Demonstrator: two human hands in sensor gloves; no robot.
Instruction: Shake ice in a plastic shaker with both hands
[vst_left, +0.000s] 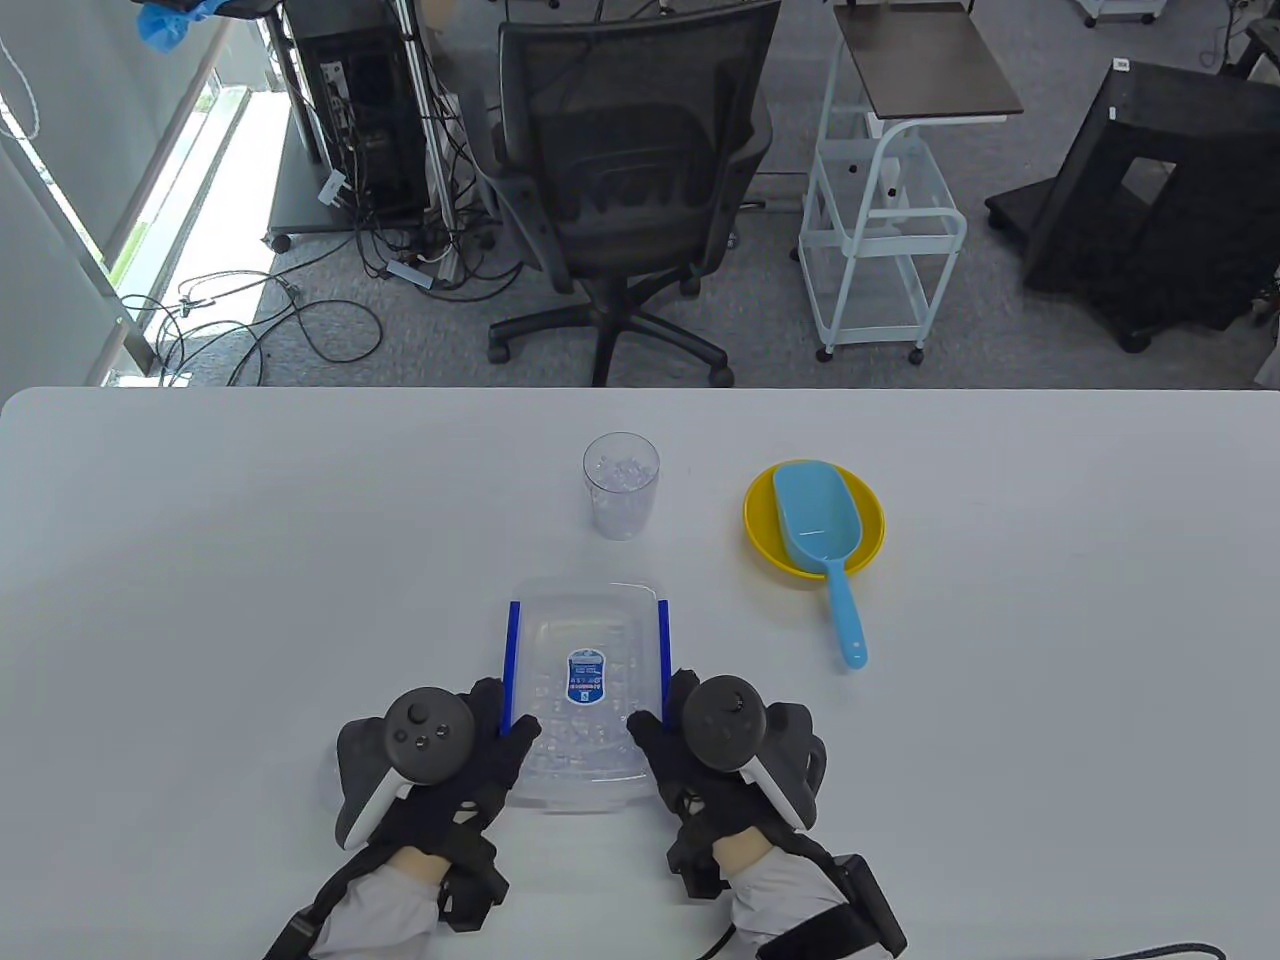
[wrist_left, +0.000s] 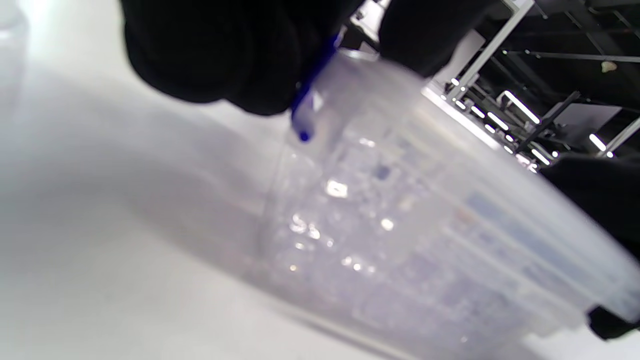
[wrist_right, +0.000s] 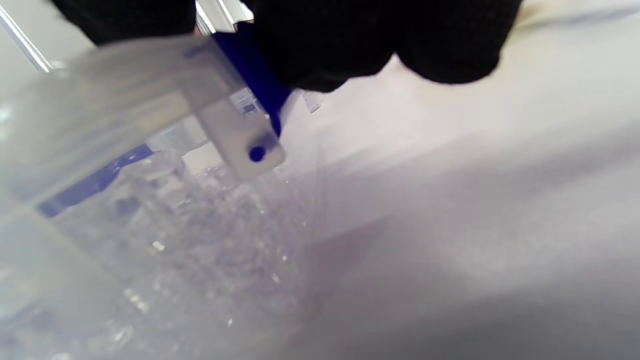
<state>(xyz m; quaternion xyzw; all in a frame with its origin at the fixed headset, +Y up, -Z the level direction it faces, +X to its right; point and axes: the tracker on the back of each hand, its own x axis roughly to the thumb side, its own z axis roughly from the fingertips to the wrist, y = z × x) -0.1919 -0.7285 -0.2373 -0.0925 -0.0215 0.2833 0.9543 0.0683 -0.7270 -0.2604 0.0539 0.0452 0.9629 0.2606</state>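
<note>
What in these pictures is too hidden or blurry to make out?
- Label on the box lid: print too small, table view.
- Ice in the box: blurred, both wrist views.
- Left hand and right hand: trackers hide the fingers, table view.
- Cup contents: too small.

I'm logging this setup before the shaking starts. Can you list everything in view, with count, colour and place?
plastic container: 1, clear with blue side clips and a blue label, ice inside, near table edge between the hands
cup: 1, clear, ice inside, beyond the container
bowl: 1, yellow, right of the cup
scoop: 1, light blue, resting in the bowl, handle out toward the person
table: 1, white
office chair: 1, black, behind the table
cart: 1, white, right of the chair
left hand: black glove, grips the container's left side
right hand: black glove, grips its right side
</note>
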